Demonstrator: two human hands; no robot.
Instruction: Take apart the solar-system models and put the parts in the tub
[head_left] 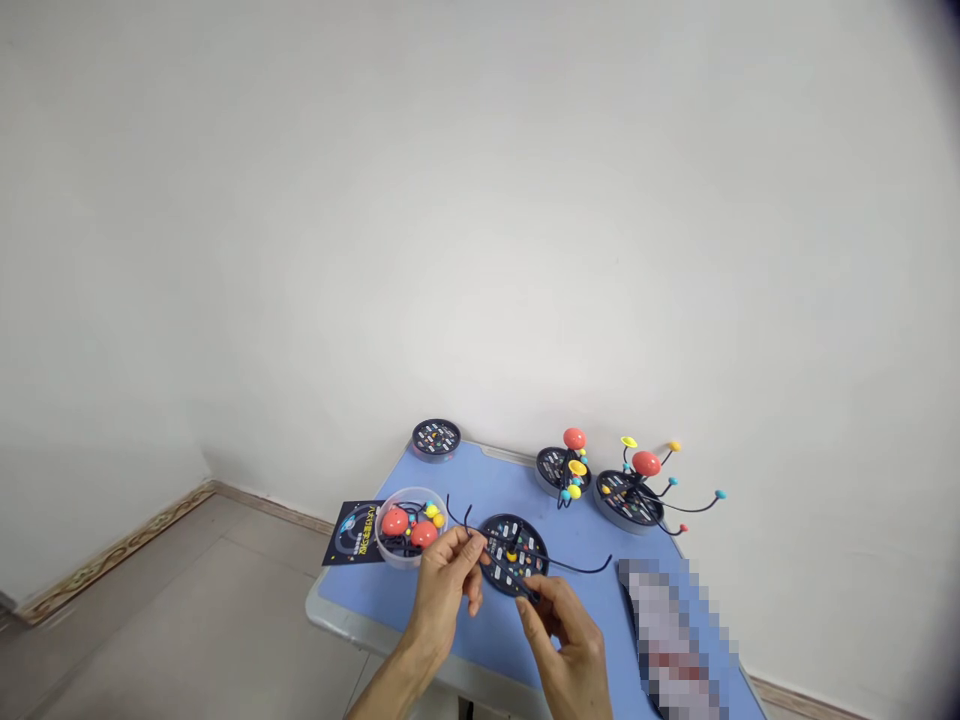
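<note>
The left hand closes its fingers narrow on a thin black wire. The right hand pinches the near edge of a round black base, which seems to hold the base steady for the wire. The base is near the middle of the blue table. Left of it sits a clear plastic bowl with red balls, and built models stand far right.

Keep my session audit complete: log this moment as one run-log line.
left hand: holds black wire arm | right hand: at edge of round black base | nearby: clear plastic tub with red balls
</note>
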